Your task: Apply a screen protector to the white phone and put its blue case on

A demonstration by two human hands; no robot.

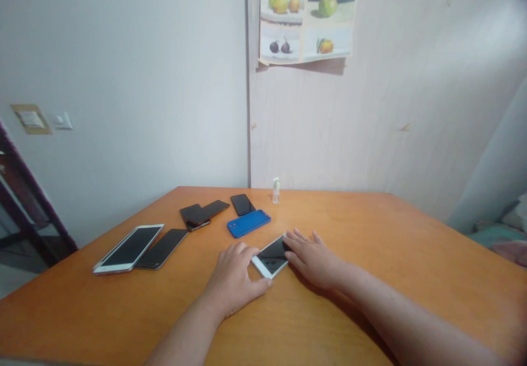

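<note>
A white-framed smartphone [270, 258] with a dark screen lies face up, slanted, on the table in front of me. Around its near left end my left hand [234, 278] is closed, thumb at the near corner and fingers at the far one. My right hand [313, 259] lies palm down over the phone's right end, its fingers stretched out and slightly spread, covering that end. Just beyond the phone rests a blue phone case or cased phone [249, 223], and behind it a black phone [242, 204].
On the left of the orange wooden table [395, 234] lie a white tablet [132, 247], a dark phone [163, 248] beside it, and overlapping black phones [209, 211]. A small clear bottle [275, 191] stands near the wall. Fruit pictures [307, 21] hang above.
</note>
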